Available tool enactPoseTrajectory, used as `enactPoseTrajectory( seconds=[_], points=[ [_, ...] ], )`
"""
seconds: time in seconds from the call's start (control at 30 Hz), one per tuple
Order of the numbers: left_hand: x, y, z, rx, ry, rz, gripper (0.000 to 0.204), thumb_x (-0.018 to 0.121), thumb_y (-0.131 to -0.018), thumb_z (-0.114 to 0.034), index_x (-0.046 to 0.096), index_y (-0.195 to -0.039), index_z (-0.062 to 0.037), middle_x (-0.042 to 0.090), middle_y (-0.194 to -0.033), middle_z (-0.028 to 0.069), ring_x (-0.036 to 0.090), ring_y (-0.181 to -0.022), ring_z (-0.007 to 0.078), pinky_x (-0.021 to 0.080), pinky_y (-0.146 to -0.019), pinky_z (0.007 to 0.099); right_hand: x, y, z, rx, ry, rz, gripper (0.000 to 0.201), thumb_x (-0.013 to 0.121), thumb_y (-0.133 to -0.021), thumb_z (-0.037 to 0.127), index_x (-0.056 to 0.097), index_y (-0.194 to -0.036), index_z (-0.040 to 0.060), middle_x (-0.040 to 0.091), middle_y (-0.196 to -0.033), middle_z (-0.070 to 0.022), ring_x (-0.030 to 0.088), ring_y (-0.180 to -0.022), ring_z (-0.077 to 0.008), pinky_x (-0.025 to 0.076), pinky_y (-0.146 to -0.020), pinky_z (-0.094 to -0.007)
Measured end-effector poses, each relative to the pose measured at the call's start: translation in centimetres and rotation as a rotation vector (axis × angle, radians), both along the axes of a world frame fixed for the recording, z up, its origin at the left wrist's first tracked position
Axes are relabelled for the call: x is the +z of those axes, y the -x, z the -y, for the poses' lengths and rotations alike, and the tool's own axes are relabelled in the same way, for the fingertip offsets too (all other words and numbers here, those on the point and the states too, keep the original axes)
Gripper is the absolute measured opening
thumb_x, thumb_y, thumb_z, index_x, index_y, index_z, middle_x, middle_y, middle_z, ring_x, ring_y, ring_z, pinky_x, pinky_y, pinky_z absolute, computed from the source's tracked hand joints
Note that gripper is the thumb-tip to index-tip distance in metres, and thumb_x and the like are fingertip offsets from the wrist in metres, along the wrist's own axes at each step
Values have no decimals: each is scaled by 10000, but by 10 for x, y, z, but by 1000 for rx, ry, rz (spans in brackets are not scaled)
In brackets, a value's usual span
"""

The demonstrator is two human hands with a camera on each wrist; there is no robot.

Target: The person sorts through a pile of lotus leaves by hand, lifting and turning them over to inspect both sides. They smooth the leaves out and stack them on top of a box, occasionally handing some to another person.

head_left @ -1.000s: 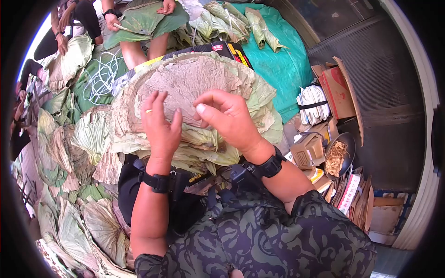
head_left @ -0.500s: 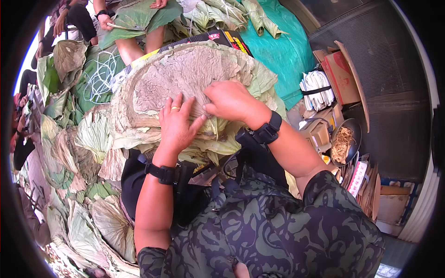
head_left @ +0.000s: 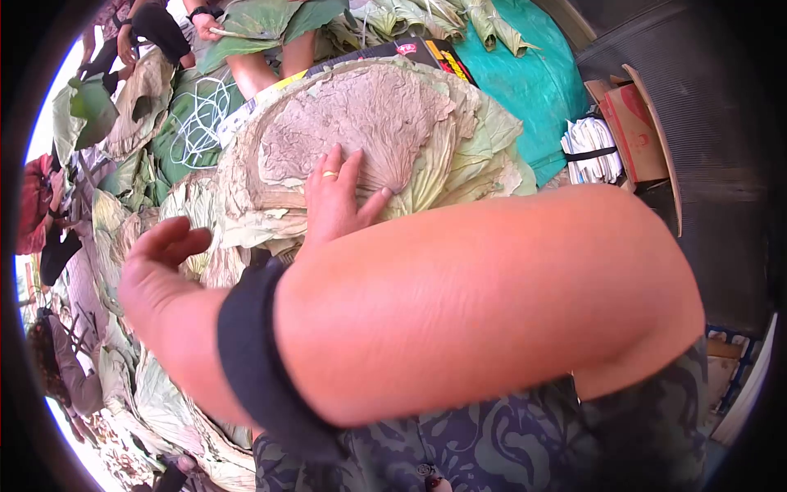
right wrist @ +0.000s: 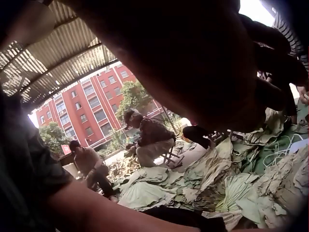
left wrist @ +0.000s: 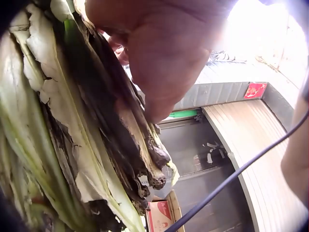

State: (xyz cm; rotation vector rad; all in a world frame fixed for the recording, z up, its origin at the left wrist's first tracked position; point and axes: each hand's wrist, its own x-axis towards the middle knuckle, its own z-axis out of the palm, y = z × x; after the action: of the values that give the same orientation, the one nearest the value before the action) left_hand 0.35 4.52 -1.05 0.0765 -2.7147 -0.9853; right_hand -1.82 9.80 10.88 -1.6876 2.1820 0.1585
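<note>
A thick stack of folded, dried lotus leaves (head_left: 352, 107) lies in front of me, its wrinkled grey-brown top leaf facing up. My left hand (head_left: 334, 201) rests on the near part of that top leaf with its fingers spread. In the left wrist view, layered leaf edges (left wrist: 72, 130) show beside the hand. My right arm reaches across my body to the left. The right hand (head_left: 164, 275), loosely bent and holding nothing, hovers over more loose leaves (head_left: 168, 394) on the left. The right forearm hides the near edge of the stack.
White string (head_left: 201, 123) lies on a green sheet left of the stack. Across from me another person's hand (head_left: 205, 25) holds a green leaf (head_left: 254, 20). Tied leaf rolls (head_left: 500, 29) lie on a teal tarp (head_left: 529, 90); a red carton (head_left: 635, 135) stands at right.
Both hands were above the stack, then came down onto its top leaf. The right hand has since left it and swung across to the left; the left hand stays on the leaf.
</note>
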Motion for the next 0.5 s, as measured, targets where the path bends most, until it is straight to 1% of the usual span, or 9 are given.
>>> enactPoseTrajectory(
  seconds=[0.03,0.07,0.13,0.17,0.33,0.43,0.5],
  points=[
    [-4,1,0,5,-4,-27,637,662,-730,-384,484,-1240,-46,377,-1320,271,341,-1227,433,263,-1011,486,-6,-10,2,16,-1,34,203,569,-746,167,665,-902,78,631,-976,-134,610,-905,-258,476,-732,-432],
    [-3,2,1,15,-7,1,637,662,-730,-384,484,-1240,-46,377,-1320,271,341,-1227,433,263,-1011,486,-11,-21,4,31,-6,66,201,570,-746,167,664,-899,78,631,-972,-132,610,-901,-257,475,-729,-432],
    [10,-1,-1,-5,29,17,626,648,-739,-395,491,-1230,-40,384,-1315,272,348,-1220,442,269,-1005,490,-19,-40,2,66,-35,123,197,571,-745,167,664,-894,78,631,-964,-129,609,-893,-255,475,-721,-431],
    [12,-1,-1,-5,53,18,611,637,-747,-402,499,-1222,-43,395,-1311,263,351,-1221,440,267,-1006,495,-19,-35,7,86,-31,102,195,572,-745,167,664,-892,78,631,-960,-127,609,-888,-254,474,-717,-431],
    [12,-1,-1,8,36,11,608,639,-743,-396,502,-1224,-50,401,-1305,268,346,-1228,436,257,-1010,501,-14,-48,8,161,-82,109,185,575,-743,168,663,-879,78,631,-939,-117,608,-867,-248,473,-698,-428],
    [14,-1,-2,4,17,48,605,642,-738,-380,503,-1226,-51,399,-1306,273,344,-1229,436,253,-1014,493,-10,-44,1,153,-120,78,180,577,-741,168,663,-871,78,631,-927,-111,607,-855,-245,472,-687,-427],
    [6,3,-4,12,21,17,605,648,-736,-380,506,-1224,-52,399,-1305,272,345,-1226,437,255,-1014,488,-6,-46,-2,139,-139,74,176,579,-740,168,662,-866,78,631,-919,-107,607,-846,-242,471,-679,-426]
  ],
)
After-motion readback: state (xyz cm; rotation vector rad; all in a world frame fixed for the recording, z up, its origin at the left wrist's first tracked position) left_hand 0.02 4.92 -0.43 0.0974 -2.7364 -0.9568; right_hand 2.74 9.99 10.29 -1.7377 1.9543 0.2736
